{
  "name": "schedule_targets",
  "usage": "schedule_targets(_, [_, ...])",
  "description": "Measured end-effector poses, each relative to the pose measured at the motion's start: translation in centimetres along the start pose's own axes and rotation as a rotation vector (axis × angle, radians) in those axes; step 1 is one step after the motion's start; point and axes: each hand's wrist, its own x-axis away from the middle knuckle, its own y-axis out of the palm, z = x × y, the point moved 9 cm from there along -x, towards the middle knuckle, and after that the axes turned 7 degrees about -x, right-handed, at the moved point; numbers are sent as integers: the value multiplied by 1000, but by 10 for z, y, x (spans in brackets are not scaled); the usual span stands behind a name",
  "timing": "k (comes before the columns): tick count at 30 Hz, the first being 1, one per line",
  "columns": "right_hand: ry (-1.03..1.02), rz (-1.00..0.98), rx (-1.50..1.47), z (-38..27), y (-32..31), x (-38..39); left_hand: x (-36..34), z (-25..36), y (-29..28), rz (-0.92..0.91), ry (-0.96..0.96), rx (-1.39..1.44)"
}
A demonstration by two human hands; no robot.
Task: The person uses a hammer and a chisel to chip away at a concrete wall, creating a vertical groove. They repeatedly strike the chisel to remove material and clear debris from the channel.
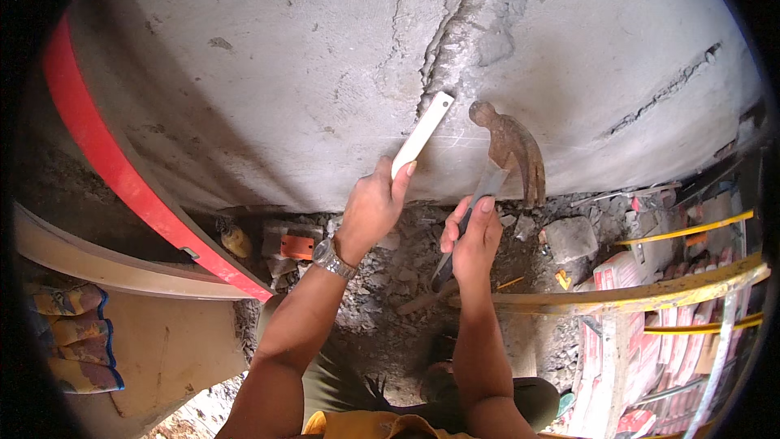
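My left hand (372, 207), with a metal wristwatch on its wrist, is closed round the lower end of a white flat bar (422, 134). A small dark hole shows near the bar's upper end, which lies over the rough groove (455, 53) in the grey plastered wall (309, 49). To the right, my right hand (475, 240) grips a claw hammer (513, 146) by its grey handle. The rusty head points up, its claw curving down to the right. Below the fingers a dark narrow end sticks out; whether it is the handle or another tool, I cannot tell.
Rubble (366, 309) covers the ground along the wall, with an orange block (297, 247) and a concrete lump (570, 240) in it. A long red level (122, 167) leans at left. Yellow bars (617, 301) and stacked packages (621, 272) stand at right. A second crack (666, 91) marks the wall.
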Motion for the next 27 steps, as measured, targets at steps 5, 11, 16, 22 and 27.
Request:
schedule_targets(5, [-207,-44,-55,-43,8,7,2,6,11,-29,-99,105])
schedule_targets(11, [-104,-117,567,-18,19,-44,4,15,21,25,-134,168])
schedule_targets(16, [-26,-28,51,-45,13,-30,4,16,32,-39,-189,211])
schedule_targets(22, [215,-32,295,-11,-1,-44,7,17,30,6,-142,251])
schedule_targets(27, [-178,53,-128,-42,1,-27,4,20,44,-9,-98,287])
